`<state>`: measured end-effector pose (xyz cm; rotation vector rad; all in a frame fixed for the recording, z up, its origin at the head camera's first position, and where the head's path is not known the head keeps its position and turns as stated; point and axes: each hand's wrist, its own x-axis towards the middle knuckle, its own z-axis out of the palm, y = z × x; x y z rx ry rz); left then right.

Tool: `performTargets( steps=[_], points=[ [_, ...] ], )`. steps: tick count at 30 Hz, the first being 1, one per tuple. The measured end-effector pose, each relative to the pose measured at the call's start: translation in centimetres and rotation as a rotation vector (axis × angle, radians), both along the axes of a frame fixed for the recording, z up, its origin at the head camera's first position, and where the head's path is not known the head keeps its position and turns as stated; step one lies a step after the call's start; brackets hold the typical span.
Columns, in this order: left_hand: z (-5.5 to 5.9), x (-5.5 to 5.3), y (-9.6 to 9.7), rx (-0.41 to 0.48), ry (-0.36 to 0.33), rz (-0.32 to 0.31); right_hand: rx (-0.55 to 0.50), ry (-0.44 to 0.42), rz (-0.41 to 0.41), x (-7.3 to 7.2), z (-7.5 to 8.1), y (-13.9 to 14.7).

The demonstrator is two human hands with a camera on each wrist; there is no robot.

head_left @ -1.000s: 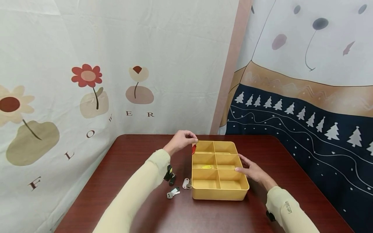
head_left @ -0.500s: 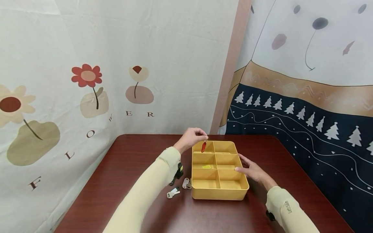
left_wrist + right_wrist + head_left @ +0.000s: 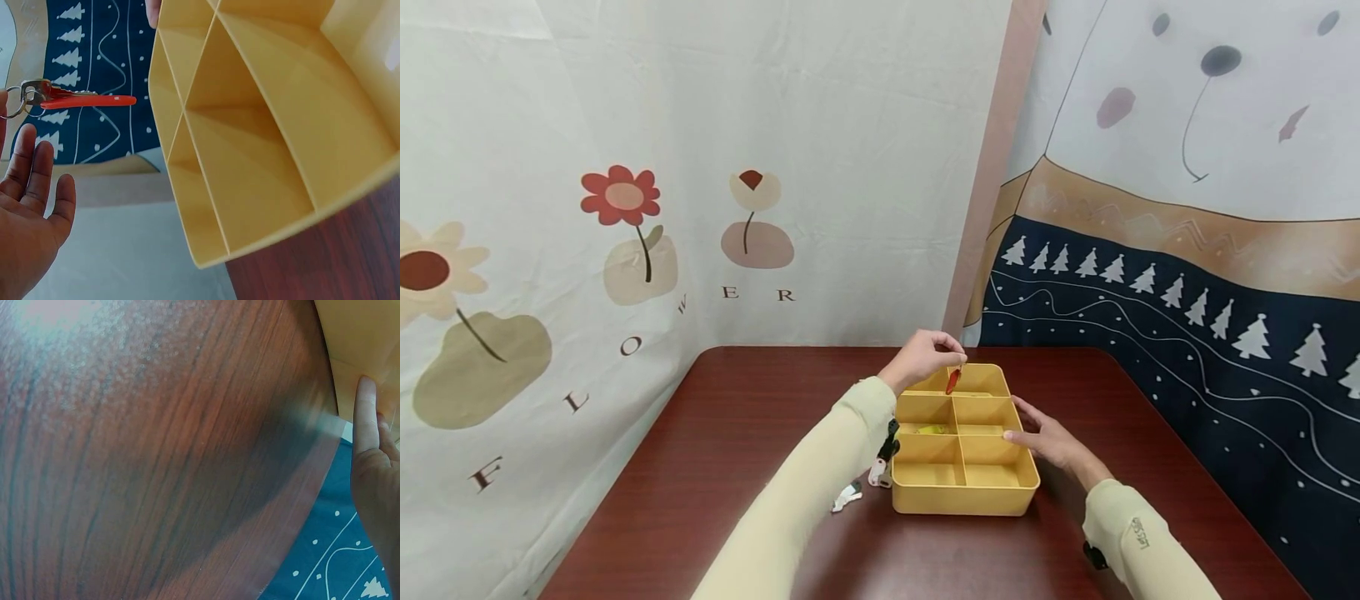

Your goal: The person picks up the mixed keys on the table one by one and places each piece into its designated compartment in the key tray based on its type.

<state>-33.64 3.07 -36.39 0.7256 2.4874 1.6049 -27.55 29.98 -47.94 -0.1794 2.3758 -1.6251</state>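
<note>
In the head view my left hand (image 3: 925, 360) pinches a key ring above the far compartments of a yellow divided box (image 3: 958, 500). From the ring hang a red key tag (image 3: 94, 100) and a metal key (image 3: 41, 91), clear in the left wrist view. The other fingers of that hand are apart from them. My right hand (image 3: 1056, 442) holds the box's right wall, with the thumb over the rim and the fingers along the outside. A small yellow item (image 3: 932, 430) lies in the middle left compartment.
Left of the box on the brown table (image 3: 760, 433) lie a key with a pale tag (image 3: 847, 496) and another pale tag (image 3: 878, 473), partly hidden by my left arm. Printed cloths (image 3: 865, 167) hang behind the table.
My left hand has carried the red-tagged key rightward, from the box's far left corner to above the far right compartment. The right hand and the box stay in place.
</note>
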Motion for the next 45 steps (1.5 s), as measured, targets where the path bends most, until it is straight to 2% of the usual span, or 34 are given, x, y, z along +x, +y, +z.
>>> performTargets(
  steps=[9, 16, 24, 33, 40, 45],
  points=[
    [-1.6, 0.6, 2.7, -0.041, -0.023, -0.02, 0.01, 0.0, -0.012, -0.1, 0.0, 0.3],
    [-2.2, 0.7, 3.5, -0.043, -0.013, -0.01, 0.016, 0.001, -0.013, -0.2, 0.1, 0.2],
    [-1.8, 0.4, 2.1, -0.055, -0.038, 0.018, -0.001, -0.003, -0.012, -0.1, 0.1, 0.1],
    [-1.6, -0.4, -0.3, -0.08, 0.0, 0.041, 0.012, -0.001, -0.023, 0.0, 0.2, 0.2],
    [-1.3, -0.7, -2.5, -0.051, -0.008, 0.048, 0.033, -0.001, -0.024, 0.1, 0.4, 0.2],
    [-1.6, -1.0, -3.8, -0.03, -0.005, 0.054, 0.027, -0.004, -0.024, 0.1, 0.4, 0.1]
  ],
)
